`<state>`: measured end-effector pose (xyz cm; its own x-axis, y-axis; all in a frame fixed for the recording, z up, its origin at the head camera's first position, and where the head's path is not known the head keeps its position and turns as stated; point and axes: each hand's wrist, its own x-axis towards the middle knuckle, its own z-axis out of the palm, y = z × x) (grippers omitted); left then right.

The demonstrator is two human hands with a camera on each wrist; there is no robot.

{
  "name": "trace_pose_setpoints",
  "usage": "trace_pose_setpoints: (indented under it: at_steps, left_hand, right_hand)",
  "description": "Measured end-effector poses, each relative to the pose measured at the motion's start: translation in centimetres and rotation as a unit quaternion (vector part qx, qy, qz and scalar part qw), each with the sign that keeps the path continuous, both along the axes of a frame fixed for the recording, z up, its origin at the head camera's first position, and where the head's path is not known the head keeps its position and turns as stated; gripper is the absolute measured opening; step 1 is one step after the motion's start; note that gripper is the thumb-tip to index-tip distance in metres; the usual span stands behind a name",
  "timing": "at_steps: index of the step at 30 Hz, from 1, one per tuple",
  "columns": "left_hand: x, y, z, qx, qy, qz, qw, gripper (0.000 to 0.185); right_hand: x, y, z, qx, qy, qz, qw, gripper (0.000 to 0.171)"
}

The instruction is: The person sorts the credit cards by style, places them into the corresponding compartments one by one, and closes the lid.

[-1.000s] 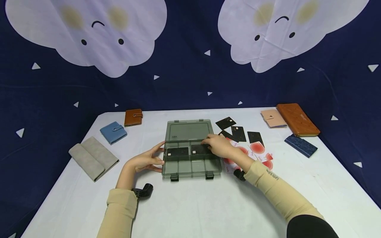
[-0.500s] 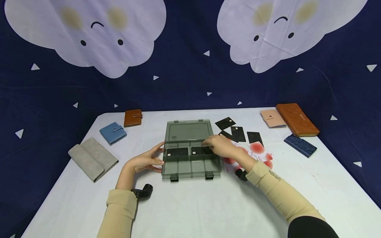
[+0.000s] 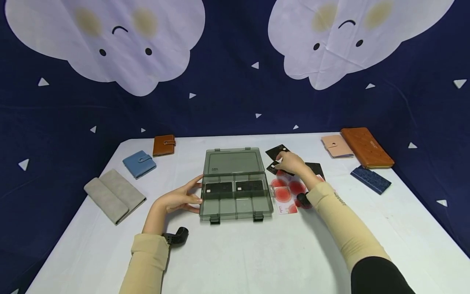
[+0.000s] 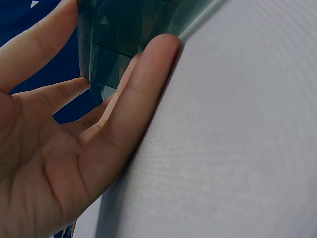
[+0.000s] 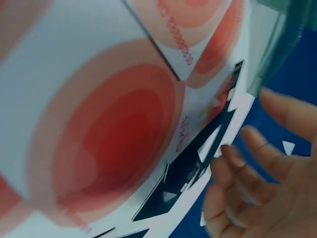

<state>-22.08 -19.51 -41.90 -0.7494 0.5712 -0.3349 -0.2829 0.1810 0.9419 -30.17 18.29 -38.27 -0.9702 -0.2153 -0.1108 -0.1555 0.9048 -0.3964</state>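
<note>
A translucent grey-green divided plastic box [image 3: 244, 209] lies on the table with its lid [image 3: 233, 159] laid back. Two black cards, a left one [image 3: 218, 188] and a right one [image 3: 249, 186], sit side by side in its middle row. My left hand [image 3: 180, 198] touches the box's left side, fingers spread and fairly straight; the left wrist view shows fingertips against its wall [image 4: 111, 59]. Over the loose black cards [image 3: 276, 151] hovers my right hand [image 3: 291, 162], partly hiding them. In the right wrist view its fingers [image 5: 235, 156] are loosely bent and apart, with nothing between them.
Red-and-white cards [image 3: 284, 194] overlap right of the box. At the left lie a grey wallet [image 3: 115, 196], a blue one [image 3: 140, 164] and a brown one [image 3: 164, 145]. A pink wallet [image 3: 337, 146], a large brown wallet [image 3: 367, 148] and a denim-blue wallet [image 3: 371, 179] lie at right.
My right hand has left the box's right-hand compartment, where the black card now lies uncovered, and moved right and back over the loose black cards. The left hand stays put.
</note>
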Motion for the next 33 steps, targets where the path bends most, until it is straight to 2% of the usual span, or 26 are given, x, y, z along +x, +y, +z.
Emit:
trace_pose_setpoints:
  at_steps: [4, 8, 12, 15, 18, 20, 22, 24, 26, 29, 30, 33]
  left_hand:
    - [0.0, 0.0, -0.1, 0.0, 0.002, 0.0, 1.0, 0.093]
    - [-0.1, 0.1, -0.2, 0.001, 0.001, -0.003, 1.0, 0.093]
    - [-0.2, 0.2, -0.2, 0.003, -0.001, -0.003, 1.0, 0.092]
    - [-0.3, 0.2, -0.2, 0.002, -0.001, -0.004, 1.0, 0.092]
    - [-0.2, 0.2, -0.2, 0.003, -0.001, -0.005, 1.0, 0.093]
    - [-0.2, 0.2, -0.1, 0.003, -0.002, -0.004, 1.0, 0.093]
    - [-0.2, 0.2, -0.1, 0.004, 0.0, -0.004, 1.0, 0.093]
    - [-0.2, 0.2, -0.1, 0.003, 0.003, -0.005, 1.0, 0.093]
    - [-0.2, 0.1, 0.0, 0.0, 0.004, -0.004, 1.0, 0.092]
    - [-0.1, 0.1, -0.1, -0.002, 0.005, -0.003, 1.0, 0.092]
    - [-0.1, 0.1, -0.1, -0.002, 0.006, -0.003, 1.0, 0.091]
    - [-0.1, 0.0, -0.2, -0.002, 0.006, -0.001, 1.0, 0.091]
  right_hand:
    - [-0.5, -0.3, -0.2, 0.061, -0.064, -0.042, 0.995, 0.053]
    - [-0.7, -0.2, -0.3, 0.07, -0.096, -0.043, 0.992, 0.058]
    - [-1.9, 0.8, -1.5, -0.003, -0.116, -0.043, 0.992, 0.057]
    - [-4.5, 2.7, -4.9, -0.11, -0.114, -0.027, 0.987, 0.06]
    - [-8.2, 5.2, -9.5, -0.191, -0.104, 0.012, 0.976, 0.052]
    - [-10.3, 6.3, -11.8, -0.215, -0.12, 0.008, 0.969, 0.047]
    - [-12.1, 7.5, -13.8, -0.235, -0.109, 0.015, 0.966, 0.039]
    - [-13.0, 8.1, -14.7, -0.248, -0.112, -0.004, 0.962, 0.038]
    - [-14.3, 8.9, -15.9, -0.271, -0.096, -0.011, 0.958, 0.038]
    - [-15.5, 9.6, -16.8, -0.276, -0.063, -0.04, 0.958, 0.037]
    - [-16.0, 9.7, -16.8, -0.283, -0.065, -0.049, 0.956, 0.038]
    - [-16.1, 9.3, -16.1, -0.295, -0.027, -0.068, 0.953, 0.04]
